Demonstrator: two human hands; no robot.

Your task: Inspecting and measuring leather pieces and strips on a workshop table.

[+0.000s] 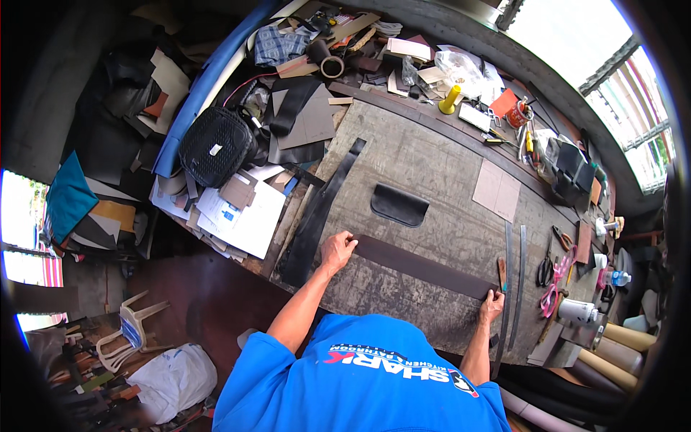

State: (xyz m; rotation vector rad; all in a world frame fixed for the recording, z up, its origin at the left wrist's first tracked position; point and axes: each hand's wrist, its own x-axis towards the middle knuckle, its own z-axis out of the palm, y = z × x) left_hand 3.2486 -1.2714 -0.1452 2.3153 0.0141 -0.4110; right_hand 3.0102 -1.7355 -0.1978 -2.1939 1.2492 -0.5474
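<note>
With the left hand point(337, 250) and right hand point(492, 305) only pressing flat on the dark leather strip's point(425, 267) ends near the tabletop's point(432, 165) front edge, neither grip closed, it could slip askew.

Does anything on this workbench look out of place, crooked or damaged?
Nothing looks damaged. The dark leather strip lies flat, left hand and right hand at its ends. Only the paper sheets stand out: they overhang the bench's left edge in a loose pile.

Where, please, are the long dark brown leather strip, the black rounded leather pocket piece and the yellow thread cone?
long dark brown leather strip point(425, 266), head view, its middle.
black rounded leather pocket piece point(399, 204), head view, centre.
yellow thread cone point(449, 101), head view, body.
</note>
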